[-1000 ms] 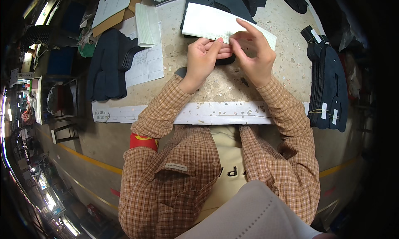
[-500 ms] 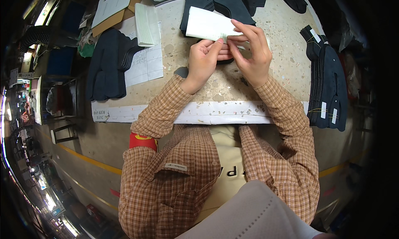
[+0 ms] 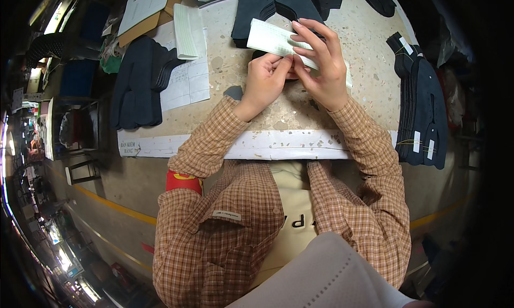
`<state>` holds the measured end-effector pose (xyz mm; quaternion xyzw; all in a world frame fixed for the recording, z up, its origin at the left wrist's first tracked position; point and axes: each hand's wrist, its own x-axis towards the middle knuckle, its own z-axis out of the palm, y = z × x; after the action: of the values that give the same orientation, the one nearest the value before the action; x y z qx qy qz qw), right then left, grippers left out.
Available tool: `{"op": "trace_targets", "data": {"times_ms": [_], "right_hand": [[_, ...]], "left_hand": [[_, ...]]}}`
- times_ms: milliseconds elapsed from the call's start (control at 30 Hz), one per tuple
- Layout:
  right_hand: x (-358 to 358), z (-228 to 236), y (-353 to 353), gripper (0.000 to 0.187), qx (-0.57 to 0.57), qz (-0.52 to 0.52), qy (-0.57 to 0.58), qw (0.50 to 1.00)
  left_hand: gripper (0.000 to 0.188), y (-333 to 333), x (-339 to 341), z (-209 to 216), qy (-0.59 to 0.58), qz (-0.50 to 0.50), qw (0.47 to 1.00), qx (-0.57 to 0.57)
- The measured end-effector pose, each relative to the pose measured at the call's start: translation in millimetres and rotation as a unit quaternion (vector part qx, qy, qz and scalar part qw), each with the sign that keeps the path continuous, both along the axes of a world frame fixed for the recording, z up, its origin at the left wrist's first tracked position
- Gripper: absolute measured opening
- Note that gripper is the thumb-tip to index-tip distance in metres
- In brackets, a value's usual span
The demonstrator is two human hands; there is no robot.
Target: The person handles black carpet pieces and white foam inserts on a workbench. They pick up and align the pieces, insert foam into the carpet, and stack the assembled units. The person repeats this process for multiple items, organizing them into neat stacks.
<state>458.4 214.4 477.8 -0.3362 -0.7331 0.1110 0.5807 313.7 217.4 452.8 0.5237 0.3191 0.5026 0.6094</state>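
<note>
Both my hands are closed on a pale green printed paper sheet [image 3: 272,38] above the far middle of the table. My left hand [image 3: 263,84] pinches its lower edge between thumb and fingers. Beside it, my right hand [image 3: 325,72] has its thumb and index finger pinched close to the left fingertips, its other fingers raised in front of the sheet. Whatever lies between the pinched fingertips is too small to make out. Under the sheet's far end lie stacked dark blue cut pieces [image 3: 251,13]. Part of a dark object shows beneath my hands.
Stacked dark pieces [image 3: 140,85] lie at the left, beside a written paper [image 3: 187,85] and another pale green sheet [image 3: 184,32]. Tied dark bundles with white tags [image 3: 425,104] lie along the right edge. An open cardboard box [image 3: 155,21] stands at the far left of the speckled table [image 3: 230,69].
The sheet has shifted right and tilted, its right end now showing lower behind my right hand. My right hand's upper fingers have lifted and spread slightly. Both forearms stay nearly in place.
</note>
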Motion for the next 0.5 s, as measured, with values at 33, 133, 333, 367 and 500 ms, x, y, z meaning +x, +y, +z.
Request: {"op": "trace_targets", "data": {"times_ms": [33,133,333,367,500], "right_hand": [[0,0,0,0.067,0.006,-0.004,-0.005,1.000],[-1,0,-2,0.066,0.014,-0.017,-0.014,1.000],[4,2,-5,0.060,-0.087,-0.002,0.058,0.994],[7,2,-2,0.060,-0.071,-0.013,0.073,0.995],[24,5,12,0.052,-0.025,-0.048,0.098,0.994]], "left_hand": [[0.023,0,0,-1,0.001,0.003,1.000,0.002],[0.023,1,0,-1,0.004,-0.002,1.000,-0.003],[0.025,-2,1,7,0.032,0.004,0.999,0.009],[0.026,0,0,9,0.043,0.005,0.999,0.016],[0.034,28,-13,21,0.045,0.042,0.996,0.070]]}}
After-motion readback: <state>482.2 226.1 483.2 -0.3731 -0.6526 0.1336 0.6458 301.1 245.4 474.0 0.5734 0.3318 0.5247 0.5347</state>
